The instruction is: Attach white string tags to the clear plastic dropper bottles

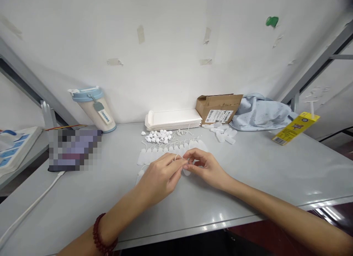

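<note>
A small translucent white tag [186,172] is pinched between my two hands over the table's middle. My left hand [161,177] is closed around its upper end, where a thin white cord [175,157] loops by the fingers. My right hand [205,168] grips the tag from the other side with thumb and fingertips. Just beyond my hands lies a row of similar corded tags [156,155], partly covered by my fingers. Another tag [140,173] shows beside my left hand. Behind the row sits a heap of small white cone-shaped pieces [159,136], with loose cords [182,132] next to it.
Along the wall stand a stack of white trays [173,118], a cardboard box [217,108] and a bluish cloth [261,111]. Loose clear tags [224,133] lie before the box. A tumbler [95,111], a phone [75,149] and a yellow drink carton [295,129] occupy the sides.
</note>
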Demonstrator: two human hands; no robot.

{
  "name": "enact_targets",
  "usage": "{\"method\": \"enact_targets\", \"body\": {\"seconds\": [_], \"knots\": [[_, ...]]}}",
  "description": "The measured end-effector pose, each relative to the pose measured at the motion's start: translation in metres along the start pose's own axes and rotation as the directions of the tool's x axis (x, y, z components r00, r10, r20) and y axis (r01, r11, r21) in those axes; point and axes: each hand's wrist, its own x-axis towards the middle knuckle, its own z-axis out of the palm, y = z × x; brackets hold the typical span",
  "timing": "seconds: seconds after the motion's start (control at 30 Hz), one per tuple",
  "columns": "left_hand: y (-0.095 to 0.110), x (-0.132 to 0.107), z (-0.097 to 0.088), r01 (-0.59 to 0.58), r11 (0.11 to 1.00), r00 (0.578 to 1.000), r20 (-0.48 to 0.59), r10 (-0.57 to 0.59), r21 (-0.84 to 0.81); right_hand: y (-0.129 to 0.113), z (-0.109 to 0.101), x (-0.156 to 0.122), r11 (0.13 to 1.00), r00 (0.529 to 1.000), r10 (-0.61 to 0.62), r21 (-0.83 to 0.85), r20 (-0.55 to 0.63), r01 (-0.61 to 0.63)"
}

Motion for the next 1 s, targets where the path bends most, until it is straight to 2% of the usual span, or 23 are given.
{"method": "enact_targets", "body": {"seconds": [0.43,0.7,0.87,0.93,1.0], "knots": [[0.001,0.000,-0.004,0.059,0.997,0.979,0.192,-0.069,0.056,0.005,0.000,0.002,1.000,0.999,0.025,-0.007,0.031,-0.025],[0.001,0.000,-0.005,0.069,0.997,0.984,0.165,-0.073,0.033,0.003,0.001,0.000,0.996,0.999,-0.026,-0.085,0.027,0.028],[-0.001,0.002,-0.010,0.054,0.995,0.997,0.056,-0.050,-0.088,0.004,0.001,-0.001,0.995,0.999,-0.030,-0.091,0.020,0.032],[-0.001,0.002,-0.010,0.109,0.989,0.994,0.033,-0.106,-0.102,0.004,0.001,-0.001,0.996,1.000,-0.027,-0.089,0.013,0.028],[-0.001,0.002,-0.009,0.213,0.971,0.977,0.040,-0.210,-0.105,0.004,0.001,-0.001,0.996,1.000,-0.019,-0.091,0.009,0.020]]}}
